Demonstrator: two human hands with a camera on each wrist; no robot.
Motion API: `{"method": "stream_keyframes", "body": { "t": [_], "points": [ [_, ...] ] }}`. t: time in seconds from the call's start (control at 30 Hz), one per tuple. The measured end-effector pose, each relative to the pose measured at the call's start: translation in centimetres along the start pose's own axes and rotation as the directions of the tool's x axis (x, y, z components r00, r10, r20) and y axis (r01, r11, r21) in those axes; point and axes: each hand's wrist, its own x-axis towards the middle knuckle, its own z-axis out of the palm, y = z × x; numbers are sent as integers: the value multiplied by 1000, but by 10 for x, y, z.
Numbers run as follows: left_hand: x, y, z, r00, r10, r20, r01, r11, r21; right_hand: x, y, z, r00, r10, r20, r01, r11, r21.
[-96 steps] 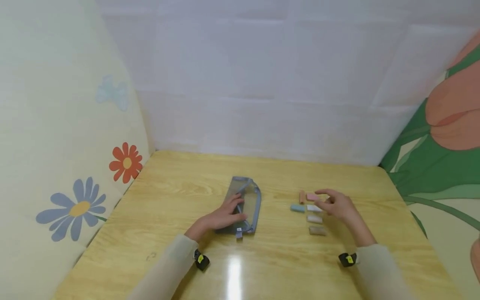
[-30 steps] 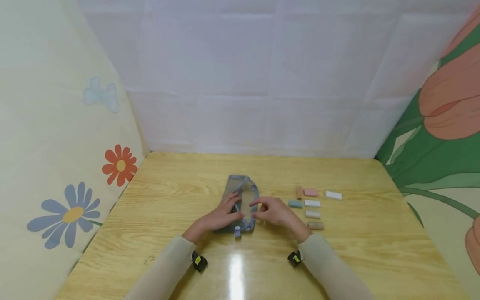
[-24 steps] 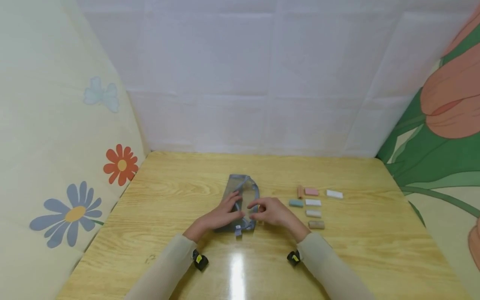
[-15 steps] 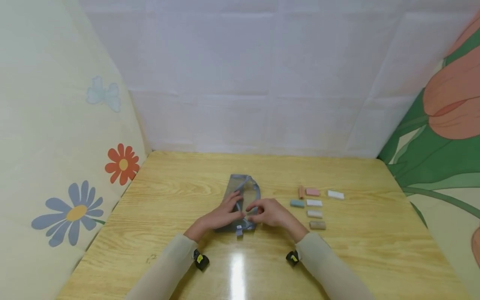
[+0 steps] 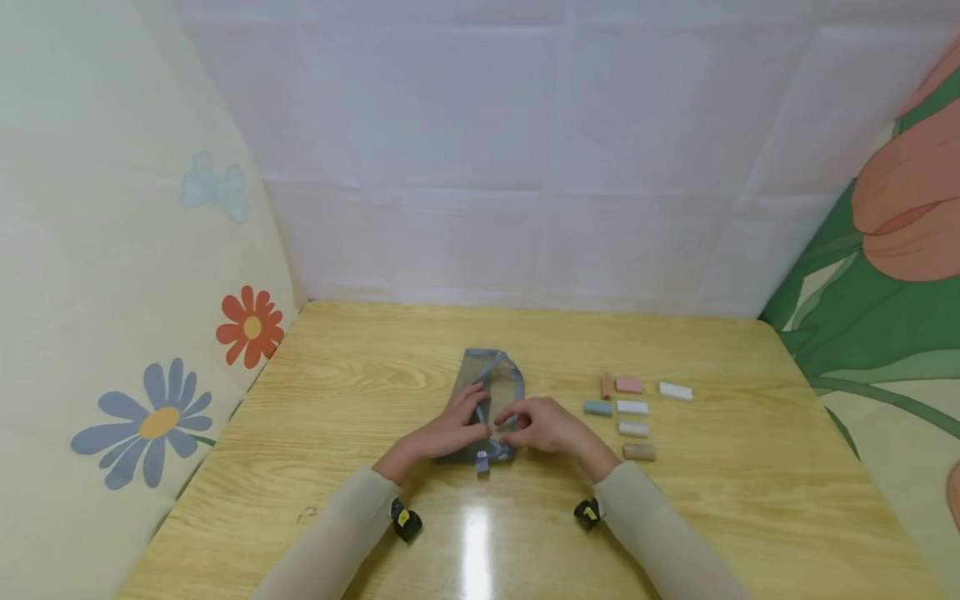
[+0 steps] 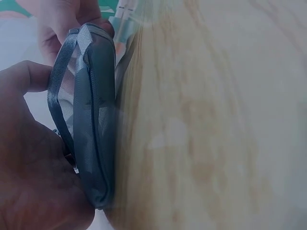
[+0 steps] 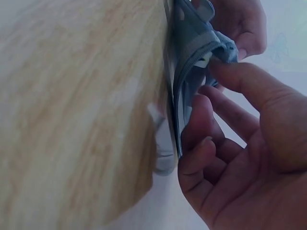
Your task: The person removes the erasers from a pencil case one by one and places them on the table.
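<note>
A flat grey-blue mesh pouch (image 5: 507, 392) lies mid-table, its mouth facing up. My left hand (image 5: 447, 432) holds it from the left, and the strip along the mouth (image 6: 56, 91) is drawn out towards my thumb. From the other side comes my right hand (image 5: 551, 425), fingers bent. Its thumb and finger reach into the mouth in the right wrist view, beside a small pale piece (image 7: 204, 61) near the thumb tip. Whether they pinch it is hidden. Right of that hand lie several eraser-like blocks, among them a teal block (image 5: 597, 408) and a white block (image 5: 633, 407).
Farther right are an orange block (image 5: 606, 385), a pink block (image 5: 629, 385) and another white block (image 5: 676, 390). A grey block (image 5: 633, 429) and a brown block (image 5: 639, 452) lie nearer. A white sheet (image 5: 510, 208) borders the wood-grain table (image 5: 360, 350).
About three seconds ago my right hand was over the blocks; by one second ago it was at the pouch. Since then it has edged slightly farther over the mouth. My left hand stays put.
</note>
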Motion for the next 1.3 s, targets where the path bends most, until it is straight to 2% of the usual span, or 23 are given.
{"method": "stream_keyframes", "body": {
  "t": [0.43,0.97,1.3],
  "points": [
    [0,0,2,1000,5,-19,-5,1000,14,0,1,-2,997,2,71,-3,1000,12],
    [-1,1,0,1000,6,-12,-6,1000,17,0,3,-1,996,29,80,-29,1000,-7],
    [0,1,1,1000,-4,-15,5,1000,30,2,6,0,995,-13,95,15,1000,-23]
  ]
}}
